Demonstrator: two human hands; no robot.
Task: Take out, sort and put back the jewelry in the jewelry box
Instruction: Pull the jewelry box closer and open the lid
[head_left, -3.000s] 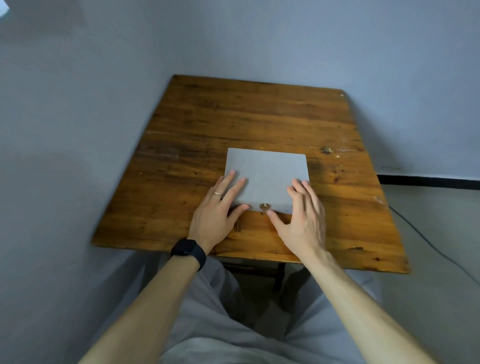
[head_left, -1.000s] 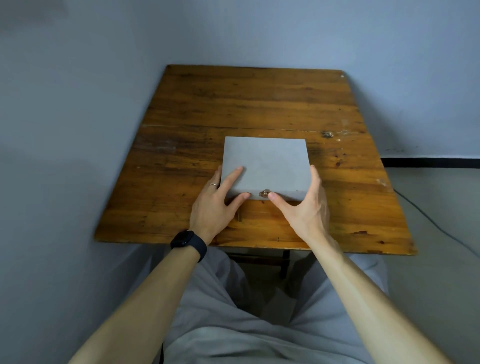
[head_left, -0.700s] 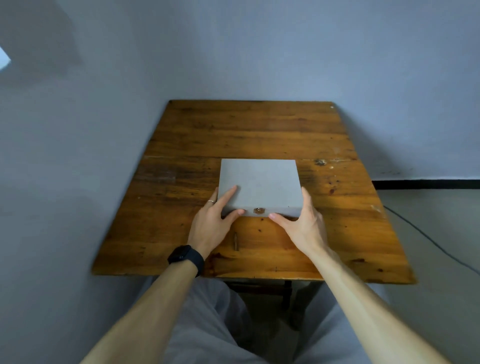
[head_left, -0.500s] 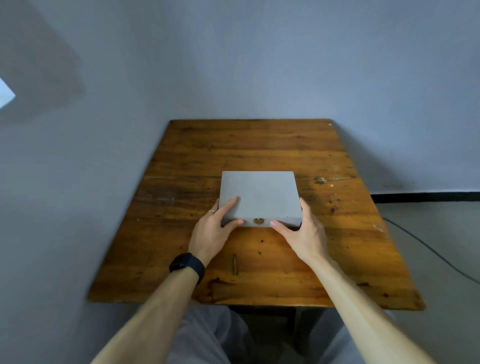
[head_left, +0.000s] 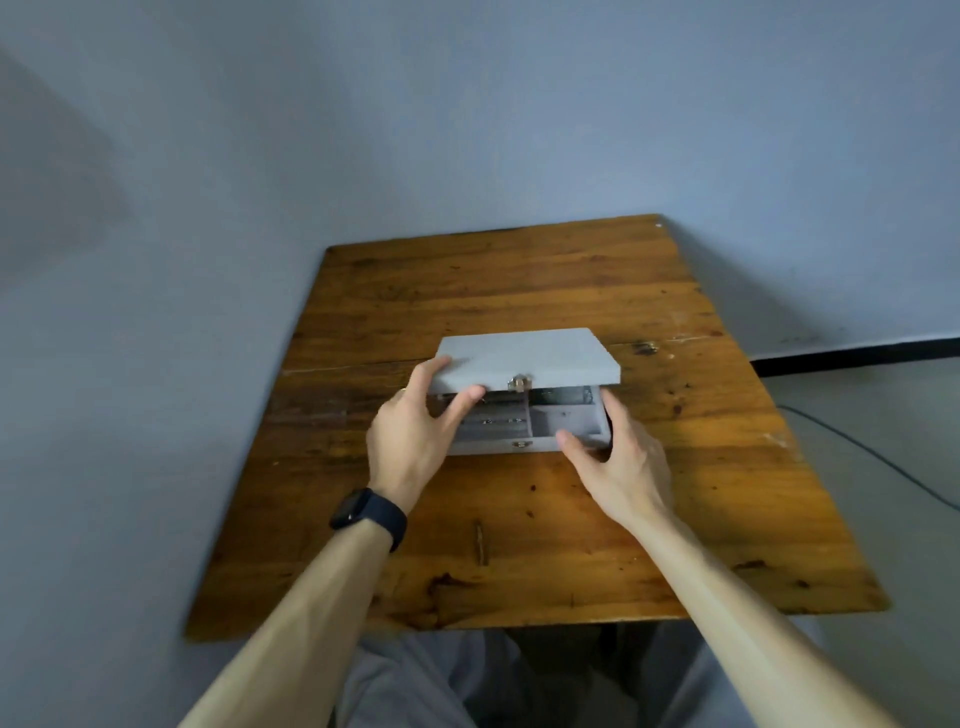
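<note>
Mid-frame: L hand (head_left: 415, 441) pinches lid (head_left: 524, 356), R hand (head_left: 618, 457) clasps box base (head_left: 493, 446); lift lid slowly, hold base pinned.

The 2 bare forearms reach up from the bottom of the frame toward its centre. The left grip (head_left: 415, 434), slightly higher, pinches the lid (head_left: 524, 353) edge between thumb and fingers. The right grip (head_left: 618, 462) cups the box (head_left: 493, 446) corner, thumb in front, fingers curled round the side.
</note>
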